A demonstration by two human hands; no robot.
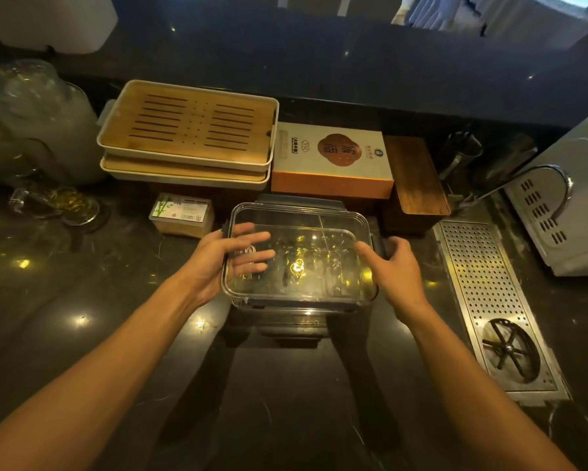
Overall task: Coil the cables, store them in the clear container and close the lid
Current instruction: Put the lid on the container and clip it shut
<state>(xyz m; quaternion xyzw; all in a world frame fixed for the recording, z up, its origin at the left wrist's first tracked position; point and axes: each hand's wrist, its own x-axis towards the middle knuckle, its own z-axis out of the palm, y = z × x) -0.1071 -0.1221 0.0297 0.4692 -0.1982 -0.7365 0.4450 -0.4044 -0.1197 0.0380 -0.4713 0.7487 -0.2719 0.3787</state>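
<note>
Item: dark glossy marble tabletop [82,334], near edge bare

Hands: left hand [229,258] flat, fingers straight across the lid's left end; right hand [392,270] loosely spread at the right edge, holding nothing

Clear rectangular plastic container [299,300], centre, clear lid [296,232] resting on top; long axis left to right; white coiled cable [246,253] faint inside at left

Risk, judged: dark side latches [379,244] look unfastened; uneven pressing may seat the lid askew

Beyond: stacked bamboo-slatted trays [187,130], orange-sided box [333,158]

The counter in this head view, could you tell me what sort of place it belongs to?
Probably a tea or drinks bar: slatted bamboo tea trays, a perforated steel drain with glass rinser, and a curved tap.
</note>
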